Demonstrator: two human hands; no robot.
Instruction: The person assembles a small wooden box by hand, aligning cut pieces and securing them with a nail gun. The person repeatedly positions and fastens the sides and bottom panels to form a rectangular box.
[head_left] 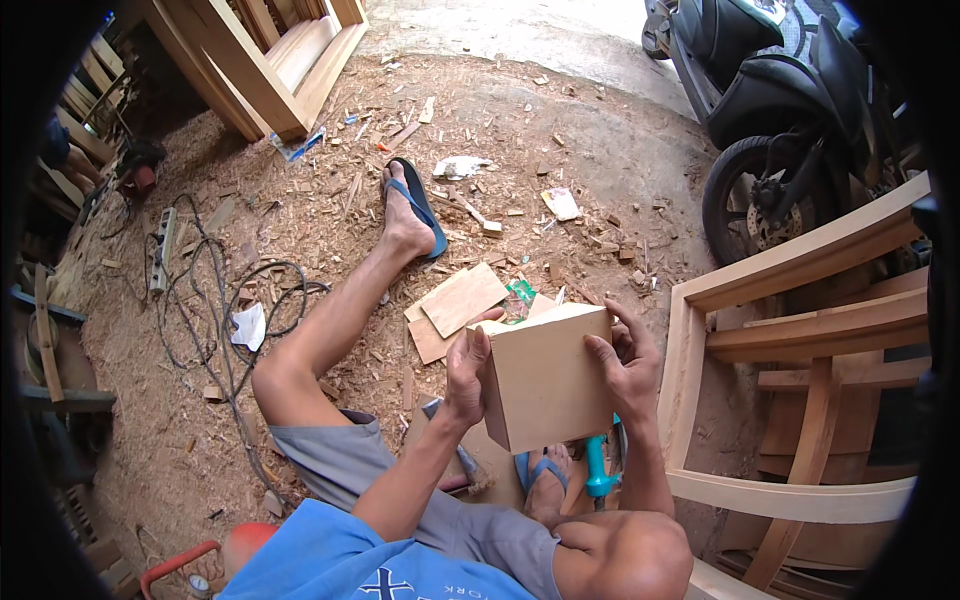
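Observation:
Between my two hands is a small pale wooden box (pixel 548 385), held tilted above my lap with one flat face toward me. My left hand (pixel 467 372) grips its left side, thumb near the upper corner. On the right, my right hand (pixel 625 360) has its thumb on the flat face and its fingers behind the upper right edge. The box's far side and interior are mostly hidden. Below the box, beside my right forearm, is a teal tool (pixel 597 468), partly covered. A dark-headed tool, perhaps a hammer (pixel 463 460), lies near my left wrist.
Thin wooden boards (pixel 460 300) lie on the chip-strewn floor beyond the box. Wooden frames (pixel 690 380) lean at right, below a parked motorcycle (pixel 770 190). Black cables (pixel 225 310) and a power strip (pixel 161 250) lie at left. A wooden frame (pixel 290 110) stands at far left.

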